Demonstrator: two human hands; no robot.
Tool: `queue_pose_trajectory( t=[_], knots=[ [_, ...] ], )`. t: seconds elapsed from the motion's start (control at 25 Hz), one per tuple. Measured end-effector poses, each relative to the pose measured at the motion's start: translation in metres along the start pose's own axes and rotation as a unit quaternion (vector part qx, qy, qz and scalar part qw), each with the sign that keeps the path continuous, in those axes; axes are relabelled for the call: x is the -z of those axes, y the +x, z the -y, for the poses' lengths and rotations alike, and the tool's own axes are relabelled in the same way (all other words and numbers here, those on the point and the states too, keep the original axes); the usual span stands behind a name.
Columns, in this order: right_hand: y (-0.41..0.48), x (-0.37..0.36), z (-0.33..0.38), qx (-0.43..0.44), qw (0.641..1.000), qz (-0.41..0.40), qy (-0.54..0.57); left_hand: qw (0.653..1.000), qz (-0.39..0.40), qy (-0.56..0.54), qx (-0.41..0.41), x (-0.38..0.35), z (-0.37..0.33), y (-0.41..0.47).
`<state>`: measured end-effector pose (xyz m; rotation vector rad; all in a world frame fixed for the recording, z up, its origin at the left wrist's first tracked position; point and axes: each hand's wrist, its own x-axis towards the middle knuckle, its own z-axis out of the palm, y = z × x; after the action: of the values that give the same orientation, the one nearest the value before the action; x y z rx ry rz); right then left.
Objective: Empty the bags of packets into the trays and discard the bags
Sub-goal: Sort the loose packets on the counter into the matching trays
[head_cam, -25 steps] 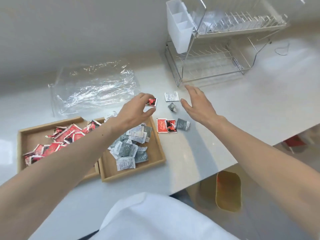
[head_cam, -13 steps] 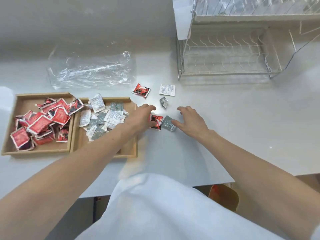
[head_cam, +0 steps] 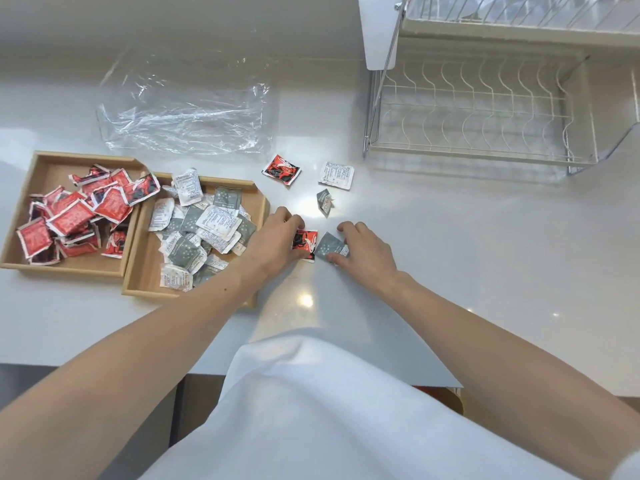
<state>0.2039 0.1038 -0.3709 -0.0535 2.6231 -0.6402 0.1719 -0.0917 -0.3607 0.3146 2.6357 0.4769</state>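
Though crinkly, square red packet [head_cam: 307, 242], grey packet [head_cam: 329, 245] under curled fingers [head_cam: 293, 221].

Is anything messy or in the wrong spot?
Yes. Five packets lie loose on the counter, outside the trays: a red packet, a white packet, a crumpled grey packet, a second red packet the left hand grips, and a flat grey packet the right hand pinches. The empty clear bag is not thrown away.

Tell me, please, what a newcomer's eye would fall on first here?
Bright red packets heap the left wooden tray, beside grey-and-white packets in the right tray. On the counter, the left hand grips a loose red packet and the right hand a loose grey packet.
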Motion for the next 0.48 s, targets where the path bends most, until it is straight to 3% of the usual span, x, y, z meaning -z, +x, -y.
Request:
queue_pose_trajectory(
  t=[0.32, 0.48],
  knots=[
    [0.007, 0.002, 0.000, 0.000, 1.000, 0.004, 0.025, 0.998, 0.012, -0.061, 0.007, -0.002, 0.002, -0.003],
    [0.013, 0.006, -0.001, -0.004, 0.999, 0.019, 0.030, 1.000, 0.008, -0.018, -0.014, 0.010, 0.005, 0.001]
  ],
)
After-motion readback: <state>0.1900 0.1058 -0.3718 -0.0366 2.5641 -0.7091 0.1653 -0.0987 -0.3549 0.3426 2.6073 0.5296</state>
